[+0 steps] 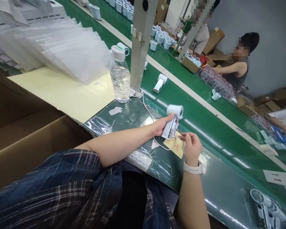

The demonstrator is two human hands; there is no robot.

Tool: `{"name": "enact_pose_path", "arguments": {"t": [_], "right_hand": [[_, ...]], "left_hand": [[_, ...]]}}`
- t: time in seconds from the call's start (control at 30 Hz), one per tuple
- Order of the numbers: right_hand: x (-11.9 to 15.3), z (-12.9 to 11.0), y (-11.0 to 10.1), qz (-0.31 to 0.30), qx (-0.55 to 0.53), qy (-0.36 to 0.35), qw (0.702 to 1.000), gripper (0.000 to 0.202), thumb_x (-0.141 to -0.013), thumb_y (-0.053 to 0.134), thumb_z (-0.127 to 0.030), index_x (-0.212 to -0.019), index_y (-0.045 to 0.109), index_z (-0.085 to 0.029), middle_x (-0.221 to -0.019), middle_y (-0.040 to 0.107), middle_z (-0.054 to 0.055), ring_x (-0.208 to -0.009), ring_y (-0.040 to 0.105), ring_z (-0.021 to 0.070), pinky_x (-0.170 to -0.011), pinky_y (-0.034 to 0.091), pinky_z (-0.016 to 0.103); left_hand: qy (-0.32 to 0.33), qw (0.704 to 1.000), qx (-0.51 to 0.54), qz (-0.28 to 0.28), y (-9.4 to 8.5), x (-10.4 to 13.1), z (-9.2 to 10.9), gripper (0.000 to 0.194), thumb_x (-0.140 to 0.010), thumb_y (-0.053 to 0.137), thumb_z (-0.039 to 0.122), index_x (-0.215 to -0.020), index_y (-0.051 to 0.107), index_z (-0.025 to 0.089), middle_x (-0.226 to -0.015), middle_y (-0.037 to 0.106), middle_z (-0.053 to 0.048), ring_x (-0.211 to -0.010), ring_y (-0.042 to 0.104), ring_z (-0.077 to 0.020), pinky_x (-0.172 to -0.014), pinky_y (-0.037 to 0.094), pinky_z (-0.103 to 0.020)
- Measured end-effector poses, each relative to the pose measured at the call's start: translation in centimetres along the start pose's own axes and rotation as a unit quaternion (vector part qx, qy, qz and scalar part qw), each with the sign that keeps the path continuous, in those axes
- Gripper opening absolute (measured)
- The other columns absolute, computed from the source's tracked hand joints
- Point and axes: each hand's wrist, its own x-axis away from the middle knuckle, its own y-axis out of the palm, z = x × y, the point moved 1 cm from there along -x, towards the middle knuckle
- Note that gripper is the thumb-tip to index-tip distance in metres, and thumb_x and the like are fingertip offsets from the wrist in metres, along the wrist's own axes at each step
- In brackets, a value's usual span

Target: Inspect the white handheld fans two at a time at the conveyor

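Note:
My left hand (162,125) is wrapped round the handle of a pale blue housing (175,111), shaped like a small hair dryer with a round barrel head. Its handle looks open on one side, with dark and metallic parts inside. My right hand (192,147), a white band on its wrist, is just right of that handle, thumb and fingers pinched together. Whatever may be between those fingertips is too small to make out. Beneath both hands lies a yellow paper note (177,148) with red handwriting, beside a white cable (146,109).
A water bottle (120,76) stands by a metal post (141,47), near stacked translucent bags (69,47) on yellow card (62,92). Beyond runs a green conveyor belt (195,127) with a similar housing (160,82). More housings (267,203) lie at lower right. Co-workers (240,63) sit across.

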Motion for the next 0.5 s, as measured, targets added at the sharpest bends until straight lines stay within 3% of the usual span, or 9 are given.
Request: {"name": "enact_pose_path", "arguments": {"t": [0.07, 0.13, 0.23, 0.3, 0.37, 0.5], "right_hand": [[0.1, 0.9, 1.0, 0.020, 0.081, -0.015, 0.996, 0.023, -0.087, 0.066, -0.043, -0.078, 0.060, -0.022, -0.113, 0.074, 0.019, -0.112, 0.069, 0.0340, -0.106, 0.051, 0.058], [0.5, 1.1, 2.2, -0.007, 0.139, -0.044, 0.989, 0.019, -0.077, 0.072, -0.031, -0.073, 0.055, -0.024, -0.127, 0.069, 0.022, -0.129, 0.059, 0.0382, -0.116, 0.041, 0.062], [1.3, 0.2, 3.6, -0.045, 0.185, -0.091, 0.977, 0.009, -0.079, 0.063, -0.020, -0.078, 0.055, -0.024, -0.129, 0.068, 0.022, -0.131, 0.057, 0.0373, -0.118, 0.038, 0.062], [1.9, -0.7, 4.1, -0.069, 0.131, -0.062, 0.987, 0.003, -0.083, 0.060, -0.023, -0.083, 0.057, -0.024, -0.113, 0.073, 0.017, -0.115, 0.065, 0.0337, -0.108, 0.047, 0.057], [2.4, -1.3, 4.3, -0.120, 0.015, 0.013, 0.993, 0.008, -0.086, 0.061, -0.031, -0.090, 0.060, -0.024, -0.091, 0.074, 0.009, -0.091, 0.070, 0.0278, -0.090, 0.056, 0.048], [2.7, -2.1, 4.7, -0.222, -0.187, 0.114, 0.950, 0.033, -0.081, 0.071, -0.044, -0.106, 0.067, -0.022, -0.069, 0.066, -0.001, -0.067, 0.065, 0.0197, -0.071, 0.054, 0.036]], "left_hand": [[0.052, 0.998, -0.016, -0.010, -0.4, -0.1, 0.1, 0.052, -0.085, 0.076, 0.063, -0.080, 0.070, 0.012, -0.071, 0.070, -0.004, -0.060, 0.065, -0.0149, -0.059, 0.053, -0.028], [0.104, 0.994, -0.033, -0.032, -0.7, 0.0, 0.5, 0.053, -0.076, 0.084, 0.064, -0.081, 0.072, 0.012, -0.074, 0.072, -0.004, -0.064, 0.066, -0.0140, -0.063, 0.053, -0.027], [0.161, 0.985, -0.028, -0.063, -1.0, 0.4, 1.4, 0.062, -0.062, 0.090, 0.069, -0.088, 0.074, 0.014, -0.088, 0.077, -0.007, -0.079, 0.072, -0.0179, -0.078, 0.057, -0.030], [0.181, 0.981, -0.017, -0.061, -1.1, 0.6, 1.9, 0.069, -0.057, 0.089, 0.074, -0.092, 0.074, 0.016, -0.094, 0.079, -0.008, -0.089, 0.074, -0.0216, -0.086, 0.057, -0.033], [0.191, 0.980, -0.020, -0.047, -1.2, 0.7, 2.3, 0.073, -0.058, 0.083, 0.081, -0.091, 0.073, 0.017, -0.095, 0.079, -0.009, -0.093, 0.074, -0.0236, -0.087, 0.057, -0.035], [0.206, 0.976, -0.057, -0.038, -1.1, 0.5, 2.2, 0.080, -0.058, 0.070, 0.095, -0.076, 0.065, 0.016, -0.097, 0.078, -0.012, -0.096, 0.073, -0.0257, -0.080, 0.056, -0.034]]}}
